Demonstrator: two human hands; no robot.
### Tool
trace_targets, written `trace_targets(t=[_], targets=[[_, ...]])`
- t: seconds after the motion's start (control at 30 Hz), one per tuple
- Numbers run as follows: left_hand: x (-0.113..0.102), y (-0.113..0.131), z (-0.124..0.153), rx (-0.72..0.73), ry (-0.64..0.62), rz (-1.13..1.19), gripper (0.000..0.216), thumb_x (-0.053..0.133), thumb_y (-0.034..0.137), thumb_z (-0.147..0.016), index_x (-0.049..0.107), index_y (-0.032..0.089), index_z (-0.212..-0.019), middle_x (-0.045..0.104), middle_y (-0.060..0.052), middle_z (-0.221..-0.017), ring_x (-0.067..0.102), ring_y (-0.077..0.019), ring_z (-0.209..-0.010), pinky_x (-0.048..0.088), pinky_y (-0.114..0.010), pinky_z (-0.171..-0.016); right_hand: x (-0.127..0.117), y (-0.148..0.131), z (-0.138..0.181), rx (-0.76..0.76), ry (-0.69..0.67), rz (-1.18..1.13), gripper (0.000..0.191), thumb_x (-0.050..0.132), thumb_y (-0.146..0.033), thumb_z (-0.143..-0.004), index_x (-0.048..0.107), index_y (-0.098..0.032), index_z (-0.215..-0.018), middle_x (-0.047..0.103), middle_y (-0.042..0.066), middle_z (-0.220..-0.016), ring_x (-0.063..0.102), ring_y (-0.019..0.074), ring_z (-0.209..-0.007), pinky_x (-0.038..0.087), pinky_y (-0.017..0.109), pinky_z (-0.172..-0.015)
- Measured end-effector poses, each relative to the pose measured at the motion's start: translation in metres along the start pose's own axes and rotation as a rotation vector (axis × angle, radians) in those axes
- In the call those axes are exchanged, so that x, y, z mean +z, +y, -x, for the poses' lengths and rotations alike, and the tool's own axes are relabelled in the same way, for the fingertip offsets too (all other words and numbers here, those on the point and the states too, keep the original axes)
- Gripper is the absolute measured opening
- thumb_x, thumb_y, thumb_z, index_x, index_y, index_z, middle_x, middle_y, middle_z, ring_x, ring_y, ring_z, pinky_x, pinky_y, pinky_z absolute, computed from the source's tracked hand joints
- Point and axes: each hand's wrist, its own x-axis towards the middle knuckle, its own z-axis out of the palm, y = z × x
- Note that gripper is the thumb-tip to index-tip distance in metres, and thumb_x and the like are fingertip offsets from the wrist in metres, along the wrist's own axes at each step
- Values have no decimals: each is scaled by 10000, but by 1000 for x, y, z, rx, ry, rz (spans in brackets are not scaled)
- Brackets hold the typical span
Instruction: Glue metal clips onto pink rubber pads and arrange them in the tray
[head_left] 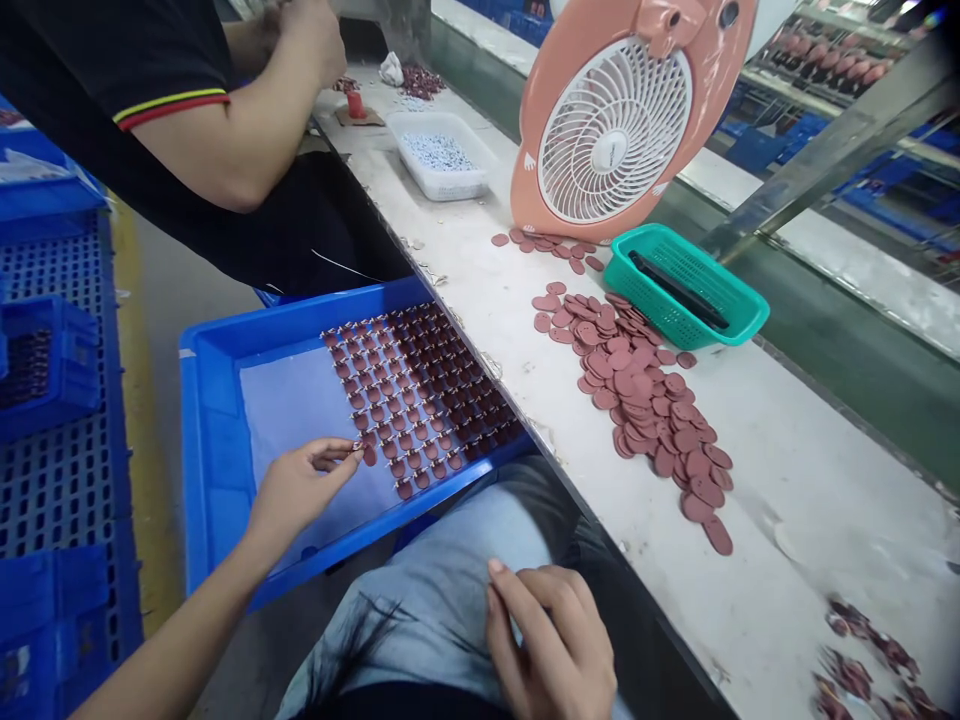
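My left hand (304,490) reaches over the blue tray (196,470) and pinches a small reddish-brown oval piece (368,454) between thumb and fingertips. That piece is at the near left edge of rows of similar brown pieces (405,440) with light-coloured tops, laid on a white sheet (289,420) in the tray. Above my lap, my right hand (555,635) is curled, thumb and forefinger tips close together, and nothing shows between them. On the worktable (795,480) to its right lies a loose heap of flat brown oval discs (637,380).
An orange fan (517,190) stands behind the heap, beside a green basket (739,300) with a black object inside. Farther back is a white basket (450,185) of small pieces. A co-worker's arm (262,120) is at upper left. Dark brown bits (862,660) lie at lower right.
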Motion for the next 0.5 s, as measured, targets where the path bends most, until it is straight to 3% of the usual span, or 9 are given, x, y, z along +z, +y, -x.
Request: trace_targets(t=[0.1,0.23,0.5], targets=[[7,-12,-19,34,-58,-227,312,659,473,-774,794,234,-921,817,-78,-949,727,-339,-950,519,-381,-814,-5,11,17,41,-9,17,252,668,-23,-880,701,-132,-1105,663,52,-742,595,164,-657,553,284,-561],[19,-15,-28,63,-113,-437,317,616,446,-831,801,246,-994,817,-83,-1049,726,-364,-991,491,-362,-734,-10,18,30,76,-16,36,282,682,-18,-867,706,-140,-1120,670,51,-761,614,169,-669,566,286,-585],[24,-14,-34,57,-180,-595,392,559,505,-936,752,219,-1123,785,-114,-1158,727,-298,-1004,527,-399,-793,-17,24,39,101,-10,64,269,679,-20,-862,705,-132,-1106,675,49,-771,629,163,-668,573,279,-596]])
